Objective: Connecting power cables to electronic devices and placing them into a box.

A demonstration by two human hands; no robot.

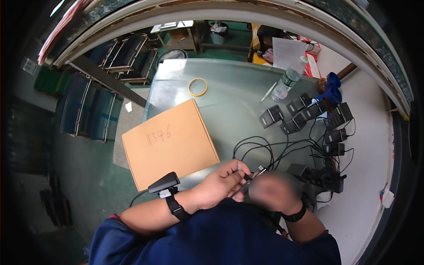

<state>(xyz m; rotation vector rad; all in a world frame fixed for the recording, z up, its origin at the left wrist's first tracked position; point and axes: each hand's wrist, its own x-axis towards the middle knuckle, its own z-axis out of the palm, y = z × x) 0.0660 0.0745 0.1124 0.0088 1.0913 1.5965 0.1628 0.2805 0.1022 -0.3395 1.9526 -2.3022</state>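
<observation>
Close to my body, above the table's near edge, my left hand [226, 180] is closed, pinching a small black cable connector [247, 177] between thumb and fingers. Right beside it is my right hand [274, 191], blurred so that its fingers cannot be made out. A cable plug with a pale metal tip [262, 168] sticks up between the two hands, against the right one. Thin black cables [269, 148] loop over the glass table just beyond. Left of my hands lies a closed brown cardboard box [170, 143] with handwriting on its lid.
Several black power adapters [270, 116] with tangled leads crowd the table's right side. Behind them stand a clear plastic bottle [291, 75], a white pen [268, 92] and blue objects [333, 95]. A yellow tape roll [197, 87] lies beyond the box. Racks [90, 108] stand at the left.
</observation>
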